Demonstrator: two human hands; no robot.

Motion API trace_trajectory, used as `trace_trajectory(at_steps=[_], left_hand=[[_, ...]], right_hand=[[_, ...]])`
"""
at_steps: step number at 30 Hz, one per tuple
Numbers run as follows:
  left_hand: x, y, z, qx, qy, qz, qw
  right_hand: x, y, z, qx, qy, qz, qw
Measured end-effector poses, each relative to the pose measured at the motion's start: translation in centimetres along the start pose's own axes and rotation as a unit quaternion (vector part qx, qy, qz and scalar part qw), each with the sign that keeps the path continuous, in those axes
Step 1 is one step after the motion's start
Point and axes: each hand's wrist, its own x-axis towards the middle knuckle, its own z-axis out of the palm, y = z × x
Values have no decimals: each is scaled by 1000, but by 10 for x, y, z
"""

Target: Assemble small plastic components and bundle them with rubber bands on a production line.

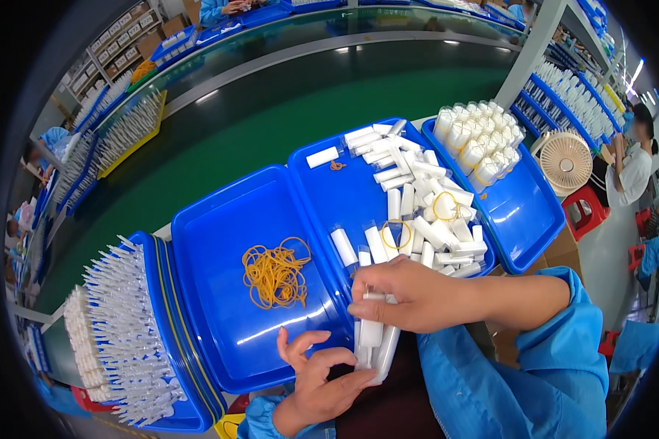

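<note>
Close in front of me I hold a small bundle of white tubes in clear wrapping (372, 335). My right hand (410, 294) grips its upper part between thumb and fingers. At the lower end my left hand (321, 389) pinches the bundle with thumb and forefinger, its other fingers raised apart. Just beyond my right hand, a blue tray (326, 197) holds many loose white tubes (432, 230), with a few rubber bands on them. A tangle of tan rubber bands (274, 274) lies in the blue tray (220, 219) to the left.
At the far right, a blue tray (523, 219) holds upright banded bundles (479, 139). Stacked trays of clear, thin-tipped parts (128, 329) stand on the left. Beyond runs a green conveyor belt (271, 124). A beige fan (565, 162) and a co-worker (633, 164) are on the right.
</note>
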Motion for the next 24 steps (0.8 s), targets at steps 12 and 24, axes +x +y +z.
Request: trace_trajectory(at_steps=[12,24], left_hand=[[2,-8,8,-127,153,-76,977],[-7,-16,15,-759,79,-252,595]], right_hand=[[2,-18,9,-112,-73,-85,987],[29,-45,27,-209,-43,-210,954]])
